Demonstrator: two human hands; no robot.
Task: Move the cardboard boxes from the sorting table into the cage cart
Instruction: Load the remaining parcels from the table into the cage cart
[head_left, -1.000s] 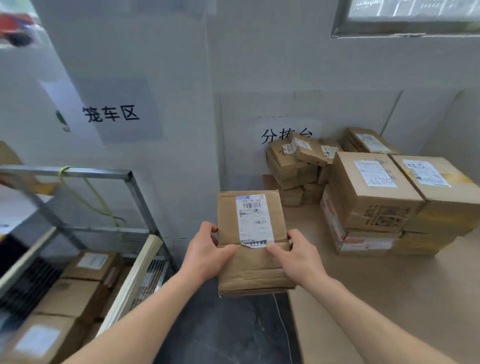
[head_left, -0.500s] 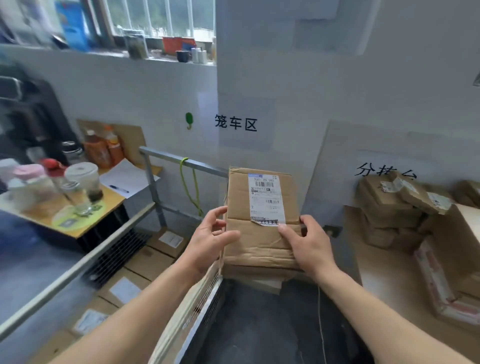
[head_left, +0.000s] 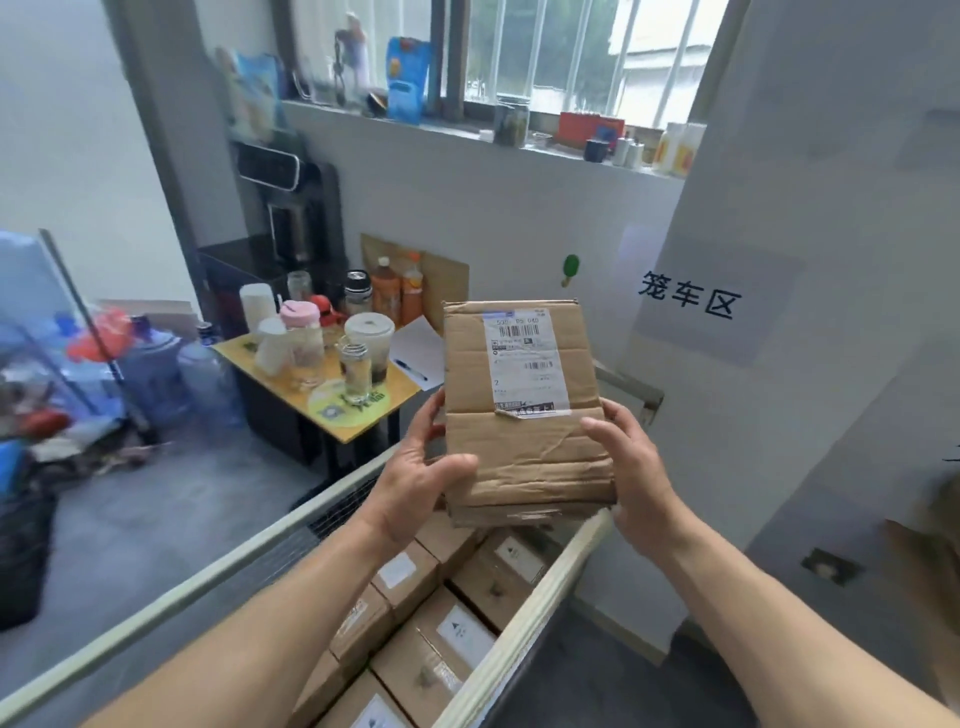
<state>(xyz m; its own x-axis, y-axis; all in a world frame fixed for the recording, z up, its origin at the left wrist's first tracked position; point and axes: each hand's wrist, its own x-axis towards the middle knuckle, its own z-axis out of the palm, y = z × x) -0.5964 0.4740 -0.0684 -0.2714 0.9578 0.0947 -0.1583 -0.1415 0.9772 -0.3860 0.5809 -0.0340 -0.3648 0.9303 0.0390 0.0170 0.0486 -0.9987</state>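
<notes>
1. Now the view has swung left compared with a second ago; the stacked parcels on the sorting table have dropped out of view, and the cage cart (head_left: 524, 629) lies right below the arms. The wall sign (head_left: 688, 301) sits above the cart's far right corner.
2. Over the same second the cardboard box (head_left: 524, 441) has travelled from beside the cart to above its open top; it is held in the air, label side up, clear of the packed boxes (head_left: 457, 623) inside the cart.
3. By my reading the carry is nearly done; what remains for this box is lowering it and letting go. The packed boxes look to cover the cart's floor, so it will probably have to rest on top of them.
4. Both forearms reach forward over the cart's near end; the left hand (head_left: 415, 483) grips the box's left edge, thumb laid across the top face near the lower corner, fingers curled behind.
5. On the opposite edge the right hand (head_left: 631, 467) clasps the box, thumb on top; its other fingers are hidden beneath, so both hands are closed on this one box.
</notes>
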